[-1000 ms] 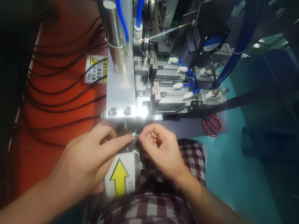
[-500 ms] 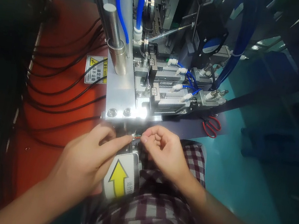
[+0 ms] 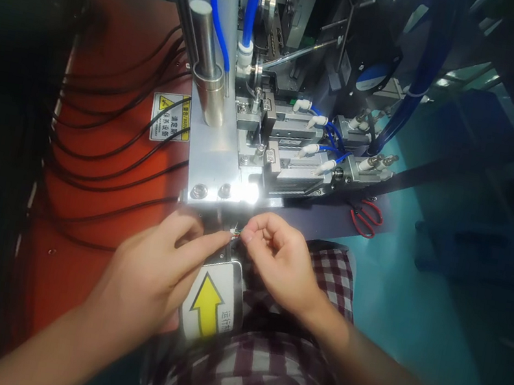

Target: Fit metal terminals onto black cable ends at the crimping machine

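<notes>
Just below the front edge of the machine's metal plate [image 3: 215,166], my two hands meet almost fingertip to fingertip. My right hand [image 3: 280,259] is closed in a pinch on thin coloured wires [image 3: 237,234], of which only a short red and green length shows. My left hand [image 3: 160,268] is closed too, its extended finger pressing at the other end of these wires. A tiny whitish piece shows at that fingertip, too small to name. Under my hands lies a white label with a yellow arrow [image 3: 207,306], partly covered by the left hand.
Small pneumatic cylinders [image 3: 298,166] with white fittings and blue tubes stand right behind my hands. A metal post [image 3: 208,72] rises from the plate. Black cables [image 3: 109,158] cross the orange surface [image 3: 87,203] at left. Red-handled scissors [image 3: 367,217] lie at right.
The machine sits slightly farther right in view. My hands keep nearly the same pose, with the right fingertips a little closer to the left ones.
</notes>
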The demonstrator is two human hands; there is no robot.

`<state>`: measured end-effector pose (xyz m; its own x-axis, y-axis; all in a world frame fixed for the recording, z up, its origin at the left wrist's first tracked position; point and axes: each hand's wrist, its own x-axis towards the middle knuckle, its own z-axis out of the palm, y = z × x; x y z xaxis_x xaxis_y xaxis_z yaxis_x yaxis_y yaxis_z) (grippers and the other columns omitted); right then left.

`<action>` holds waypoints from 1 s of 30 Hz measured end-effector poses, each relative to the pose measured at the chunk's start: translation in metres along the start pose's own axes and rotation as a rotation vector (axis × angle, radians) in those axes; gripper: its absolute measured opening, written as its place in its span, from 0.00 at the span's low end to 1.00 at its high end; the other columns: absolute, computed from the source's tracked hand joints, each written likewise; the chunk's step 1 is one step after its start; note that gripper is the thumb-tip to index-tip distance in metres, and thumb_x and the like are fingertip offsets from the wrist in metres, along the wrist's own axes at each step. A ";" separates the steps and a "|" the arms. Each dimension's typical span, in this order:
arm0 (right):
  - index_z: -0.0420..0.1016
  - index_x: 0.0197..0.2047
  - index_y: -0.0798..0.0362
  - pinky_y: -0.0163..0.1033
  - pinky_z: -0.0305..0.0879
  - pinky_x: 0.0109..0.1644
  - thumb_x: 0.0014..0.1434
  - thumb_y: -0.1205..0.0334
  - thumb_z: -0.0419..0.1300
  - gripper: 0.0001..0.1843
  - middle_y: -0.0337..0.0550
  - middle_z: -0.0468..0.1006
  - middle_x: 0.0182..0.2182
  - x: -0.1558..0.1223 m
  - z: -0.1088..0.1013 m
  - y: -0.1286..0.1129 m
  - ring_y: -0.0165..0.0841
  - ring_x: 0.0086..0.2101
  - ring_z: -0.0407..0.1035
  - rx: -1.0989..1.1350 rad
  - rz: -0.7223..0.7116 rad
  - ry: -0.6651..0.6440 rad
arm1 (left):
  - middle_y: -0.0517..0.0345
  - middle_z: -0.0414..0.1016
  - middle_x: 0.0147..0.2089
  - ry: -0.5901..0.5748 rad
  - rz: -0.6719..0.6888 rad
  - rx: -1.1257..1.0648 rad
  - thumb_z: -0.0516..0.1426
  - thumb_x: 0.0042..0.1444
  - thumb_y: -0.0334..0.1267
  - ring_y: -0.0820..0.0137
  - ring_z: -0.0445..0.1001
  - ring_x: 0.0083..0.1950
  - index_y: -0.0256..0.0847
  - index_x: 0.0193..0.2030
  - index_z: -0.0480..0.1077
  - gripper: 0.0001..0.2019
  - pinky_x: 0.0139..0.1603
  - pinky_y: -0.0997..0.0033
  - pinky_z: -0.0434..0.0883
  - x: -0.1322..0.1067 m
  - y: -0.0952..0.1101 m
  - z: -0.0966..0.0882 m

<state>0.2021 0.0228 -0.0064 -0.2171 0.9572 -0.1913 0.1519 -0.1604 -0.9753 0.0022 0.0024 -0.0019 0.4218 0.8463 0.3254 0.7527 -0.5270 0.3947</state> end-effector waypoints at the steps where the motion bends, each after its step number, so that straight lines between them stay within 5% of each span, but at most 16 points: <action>1: 0.69 0.33 0.52 0.33 0.56 0.26 0.63 0.63 0.59 0.06 0.31 0.65 0.21 0.000 0.000 0.000 0.25 0.22 0.59 -0.003 -0.001 -0.003 | 0.55 0.69 0.35 -0.003 -0.005 -0.003 0.49 0.66 0.33 0.73 0.70 0.27 0.41 0.51 0.77 0.16 0.25 0.74 0.66 -0.001 0.000 0.001; 30: 0.67 0.33 0.51 0.35 0.57 0.28 0.63 0.64 0.57 0.06 0.32 0.66 0.23 0.001 -0.004 -0.003 0.27 0.24 0.60 -0.089 -0.045 -0.076 | 0.55 0.70 0.36 -0.021 -0.002 0.010 0.49 0.65 0.33 0.71 0.73 0.29 0.42 0.51 0.76 0.16 0.25 0.73 0.68 -0.001 -0.001 0.000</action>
<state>0.2049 0.0256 -0.0032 -0.2976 0.9413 -0.1590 0.2244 -0.0929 -0.9701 0.0012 0.0015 -0.0027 0.4308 0.8488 0.3066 0.7586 -0.5246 0.3864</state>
